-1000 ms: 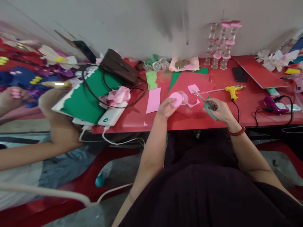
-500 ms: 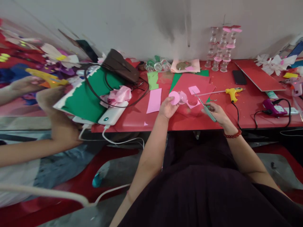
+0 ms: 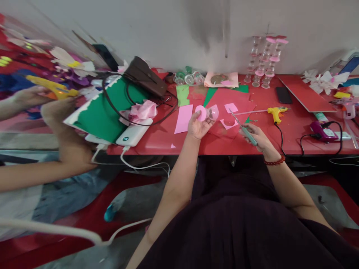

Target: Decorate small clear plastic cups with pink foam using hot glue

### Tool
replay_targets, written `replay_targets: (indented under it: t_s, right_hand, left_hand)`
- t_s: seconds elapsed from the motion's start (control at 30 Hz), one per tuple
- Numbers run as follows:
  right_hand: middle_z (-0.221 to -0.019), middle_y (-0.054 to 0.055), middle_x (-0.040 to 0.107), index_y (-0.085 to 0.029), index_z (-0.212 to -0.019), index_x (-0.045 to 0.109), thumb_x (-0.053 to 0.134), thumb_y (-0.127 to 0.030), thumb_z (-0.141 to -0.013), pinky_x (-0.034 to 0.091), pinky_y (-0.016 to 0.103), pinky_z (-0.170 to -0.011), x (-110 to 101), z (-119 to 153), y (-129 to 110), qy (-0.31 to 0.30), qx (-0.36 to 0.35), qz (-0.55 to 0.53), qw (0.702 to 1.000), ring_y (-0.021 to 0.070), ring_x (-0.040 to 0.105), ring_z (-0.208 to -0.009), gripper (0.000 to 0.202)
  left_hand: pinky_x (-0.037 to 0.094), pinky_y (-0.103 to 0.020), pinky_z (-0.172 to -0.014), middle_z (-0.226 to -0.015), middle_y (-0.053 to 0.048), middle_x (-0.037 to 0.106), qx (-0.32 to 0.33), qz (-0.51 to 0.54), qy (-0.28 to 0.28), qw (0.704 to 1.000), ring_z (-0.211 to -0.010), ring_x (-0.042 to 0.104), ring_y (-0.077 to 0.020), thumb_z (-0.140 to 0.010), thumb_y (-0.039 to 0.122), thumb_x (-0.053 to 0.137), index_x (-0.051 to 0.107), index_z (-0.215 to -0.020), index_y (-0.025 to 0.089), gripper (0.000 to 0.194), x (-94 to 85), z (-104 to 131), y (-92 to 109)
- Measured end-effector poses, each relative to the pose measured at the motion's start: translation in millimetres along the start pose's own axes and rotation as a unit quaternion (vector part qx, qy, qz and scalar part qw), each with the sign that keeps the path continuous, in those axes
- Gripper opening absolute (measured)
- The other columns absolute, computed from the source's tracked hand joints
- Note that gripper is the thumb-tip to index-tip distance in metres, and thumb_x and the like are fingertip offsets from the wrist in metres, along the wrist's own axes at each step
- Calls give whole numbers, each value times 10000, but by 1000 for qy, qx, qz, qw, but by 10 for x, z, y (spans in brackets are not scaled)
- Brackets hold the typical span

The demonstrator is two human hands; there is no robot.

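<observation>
My left hand [image 3: 198, 129] holds a round pink paper disc [image 3: 201, 113] between thumb and fingers. Against the same fingers rests a clear plastic cup-shaped piece [image 3: 213, 112], tilted on its side. In my right hand [image 3: 259, 137] is a pair of scissors [image 3: 246, 133] with a grey-green handle, its blades pointing away to the upper left. Just beyond the blades lie a pink paper square [image 3: 230, 108] and a pink offcut with a curved notch [image 3: 228, 124], both on red sheets [image 3: 224, 99]. A pink paper strip [image 3: 183, 118] lies left of my left hand.
A yellow glue gun [image 3: 276, 114] with a cord sits to the right, near a black phone [image 3: 284, 95]. Joined clear plastic towers [image 3: 265, 61] stand by the wall. Leftward are a brown bag [image 3: 146, 76], a white power bank [image 3: 134, 133] and another person's hand [image 3: 32, 97] with a glue gun.
My left hand has turned palm-up more, shifting the pink disc slightly left and spreading its fingers under the clear piece. The right hand with the scissors stays nearly in place.
</observation>
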State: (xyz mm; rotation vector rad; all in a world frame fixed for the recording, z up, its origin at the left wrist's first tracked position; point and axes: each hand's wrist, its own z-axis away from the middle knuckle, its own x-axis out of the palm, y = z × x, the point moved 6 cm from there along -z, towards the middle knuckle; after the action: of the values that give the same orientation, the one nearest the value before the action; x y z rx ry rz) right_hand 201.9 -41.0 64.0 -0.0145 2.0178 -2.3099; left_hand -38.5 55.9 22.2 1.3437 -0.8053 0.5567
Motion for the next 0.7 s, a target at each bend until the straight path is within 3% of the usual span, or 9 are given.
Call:
replay_targets:
  t_s: [0.07, 0.23, 0.4, 0.5, 0.7]
  right_hand:
    - [-639, -78, 573, -213, -933, 613, 961, -622, -530, 298, 187, -431, 41, 22, 5, -16, 28, -19, 999, 62, 474, -501, 672]
    - [-630, -68, 575, -228, -948, 599, 957, -605, -585, 404, 201, -466, 164, 16, -21, -48, 44, -23, 998, 81, 515, -509, 635]
    - [-617, -92, 497, -233, -949, 612, 897, -628, -635, 275, 199, -442, 289, -37, -70, -55, 29, 7, 998, 64, 409, -502, 579]
    - [-608, -97, 489, -229, -957, 613, 888, -636, -619, 230, 204, -438, 363, -78, -70, -55, 30, 5, 998, 59, 361, -490, 596]
    - [-591, -96, 516, -226, -890, 593, 918, -621, -528, 269, 198, -445, 446, -167, -57, -40, 24, -20, 999, 57, 411, -494, 627]
  left_hand:
    - [606, -367, -915, -1025, -72, 812, 0, 3, -23, 1000, -1082, 765, -248, -776, 371, 777, 716, -1109, 231, 366, 13, 4, -12]
    - [608, -364, -880, -962, -52, 808, 0, -8, -21, 1000, -1020, 776, -243, -792, 339, 770, 720, -1145, 228, 373, 18, 3, -35]
    - [599, -332, -847, -904, -48, 793, -6, -17, -19, 1000, -963, 777, -217, -791, 330, 787, 719, -1071, 196, 318, 47, 18, -49]
    - [604, -348, -859, -873, -42, 789, -4, -8, -34, 999, -969, 778, -224, -795, 319, 781, 723, -1078, 200, 313, 77, 26, -49]
    - [605, -390, -931, -916, -57, 798, -16, -20, -23, 999, -1095, 761, -264, -796, 317, 784, 737, -1066, 199, 299, 115, 56, -48]
